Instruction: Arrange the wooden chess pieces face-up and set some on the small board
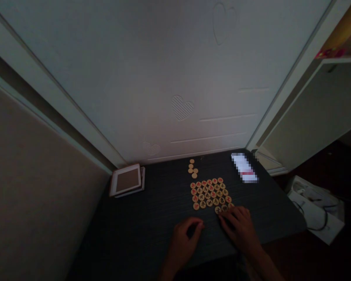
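Observation:
Several round wooden game pieces (210,194) with red and dark marks lie in a tight block of rows on a dark table (152,226). A few plain pieces (192,168) sit apart behind the block. My right hand (239,225) rests on the table at the block's near right corner, its fingertips touching the nearest pieces there. My left hand (186,235) lies left of it, fingers curled inward with the thumb near the fingertips; anything inside them is hidden in the dim light.
A shallow square box (128,180) with its lid stands at the table's back left. A white rectangular object (245,168) lies at the back right. A wall closes off the rear. A white bag with cables (312,208) sits on the floor to the right.

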Action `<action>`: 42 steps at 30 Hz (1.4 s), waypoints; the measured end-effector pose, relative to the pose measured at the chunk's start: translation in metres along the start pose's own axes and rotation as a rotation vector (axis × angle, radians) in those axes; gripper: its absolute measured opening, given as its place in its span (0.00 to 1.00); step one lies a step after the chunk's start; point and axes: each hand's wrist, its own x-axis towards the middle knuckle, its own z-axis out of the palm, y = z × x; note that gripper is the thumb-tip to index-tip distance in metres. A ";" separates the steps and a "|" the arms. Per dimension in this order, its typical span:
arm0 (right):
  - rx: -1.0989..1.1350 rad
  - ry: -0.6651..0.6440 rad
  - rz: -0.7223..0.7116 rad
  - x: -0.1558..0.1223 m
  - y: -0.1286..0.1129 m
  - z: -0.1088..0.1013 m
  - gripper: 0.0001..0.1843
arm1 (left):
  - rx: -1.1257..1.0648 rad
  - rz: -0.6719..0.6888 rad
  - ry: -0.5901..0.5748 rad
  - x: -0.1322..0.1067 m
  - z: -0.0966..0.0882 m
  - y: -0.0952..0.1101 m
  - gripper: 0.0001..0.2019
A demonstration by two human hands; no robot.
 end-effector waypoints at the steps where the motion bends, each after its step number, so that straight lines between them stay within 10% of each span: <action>1: -0.006 -0.011 0.003 0.000 -0.001 -0.001 0.08 | 0.005 -0.003 -0.002 0.000 0.000 0.000 0.09; 23: 0.051 0.015 0.022 -0.004 -0.002 -0.001 0.09 | -0.048 -0.033 -0.034 0.007 -0.007 0.010 0.10; 34: 0.271 0.090 0.042 -0.006 -0.013 -0.003 0.08 | 0.341 0.296 0.152 0.128 -0.057 0.028 0.12; 42: 0.345 0.068 0.076 -0.007 -0.029 0.003 0.08 | 0.411 0.260 0.214 0.131 -0.055 0.031 0.15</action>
